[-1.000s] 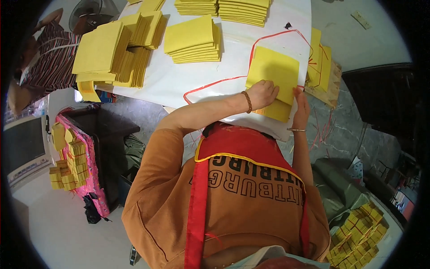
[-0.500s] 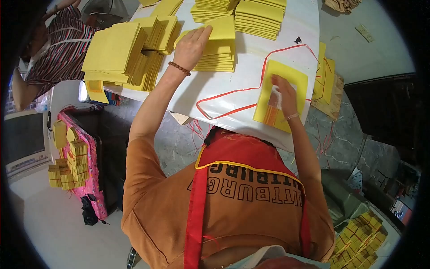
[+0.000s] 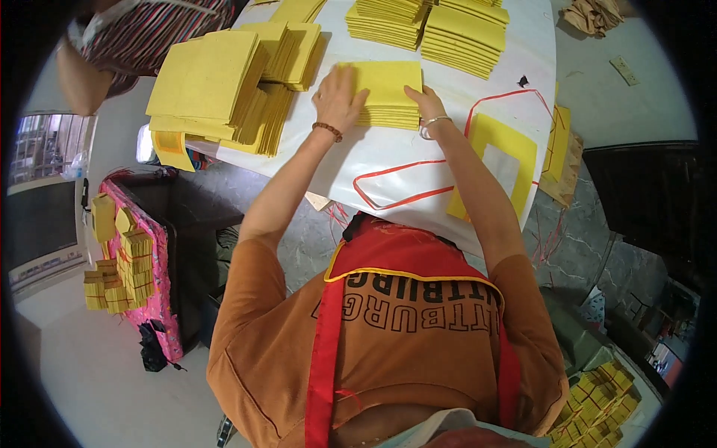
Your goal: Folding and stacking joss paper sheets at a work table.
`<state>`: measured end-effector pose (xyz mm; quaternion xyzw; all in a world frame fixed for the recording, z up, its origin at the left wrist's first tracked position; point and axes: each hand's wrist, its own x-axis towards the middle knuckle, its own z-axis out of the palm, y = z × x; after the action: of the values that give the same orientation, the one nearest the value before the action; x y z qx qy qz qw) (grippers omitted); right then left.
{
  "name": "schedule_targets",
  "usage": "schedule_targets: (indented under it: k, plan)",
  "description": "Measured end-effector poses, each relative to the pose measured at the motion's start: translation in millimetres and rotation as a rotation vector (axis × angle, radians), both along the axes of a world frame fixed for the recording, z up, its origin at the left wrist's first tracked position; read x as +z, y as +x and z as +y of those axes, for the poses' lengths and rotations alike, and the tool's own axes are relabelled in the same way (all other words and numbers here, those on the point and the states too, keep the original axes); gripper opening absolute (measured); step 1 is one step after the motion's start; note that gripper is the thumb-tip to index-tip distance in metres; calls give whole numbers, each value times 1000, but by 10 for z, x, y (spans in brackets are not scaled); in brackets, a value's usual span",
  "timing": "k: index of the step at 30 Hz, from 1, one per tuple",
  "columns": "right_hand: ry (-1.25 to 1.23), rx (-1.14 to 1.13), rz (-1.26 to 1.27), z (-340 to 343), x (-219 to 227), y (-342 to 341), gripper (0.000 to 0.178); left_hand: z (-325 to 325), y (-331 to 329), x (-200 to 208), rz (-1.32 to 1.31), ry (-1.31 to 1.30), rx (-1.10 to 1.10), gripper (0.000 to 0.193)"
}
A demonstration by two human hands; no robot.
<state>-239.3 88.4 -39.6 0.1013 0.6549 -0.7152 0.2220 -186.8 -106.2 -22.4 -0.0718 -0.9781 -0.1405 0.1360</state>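
A stack of folded yellow paper (image 3: pixel 388 84) lies on the white-covered table in front of me, its layered edges facing my body. My left hand (image 3: pixel 340 98) holds the left end of this stack, fingers over the edge and thumb on its near side. At the opposite end, my right hand (image 3: pixel 426 107) grips the right edge, with its thumb by the top corner. Under and beside my right forearm lies a flat yellow sheet (image 3: pixel 528 160) with a pale rectangle (image 3: pixel 502 166) on it. A red string (image 3: pixel 399 173) is laid in an angular loop around that sheet.
Taller yellow paper stacks (image 3: pixel 202 78) stand on the left of the table, and more stacks (image 3: pixel 463 41) at the back. A striped-clothed person (image 3: pixel 160 37) is at the far left. Tied yellow bundles (image 3: pixel 137 265) sit on a pink-covered surface; others (image 3: pixel 597 403) lie lower right.
My right hand has left the sheet with the pale rectangle and moved to the stack's right end. My left hand has shifted from its top to its left end. The top piece now lies flatter.
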Motion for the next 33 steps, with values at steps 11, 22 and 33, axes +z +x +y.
schedule_targets:
  k: [11, 22, 33]
  plan:
    - [-159, -50, -97, 25, 42, -43, 42, -138, -198, -32, -589, 1069, 578, 93]
    - [-181, 10, 191, 170, -345, 87, 45, 3, 39, 151, -504, 1459, 263, 49]
    - [-166, 252, 369, 430, 215, 32, 121, -122, -149, 181, -279, 1416, -299, 107]
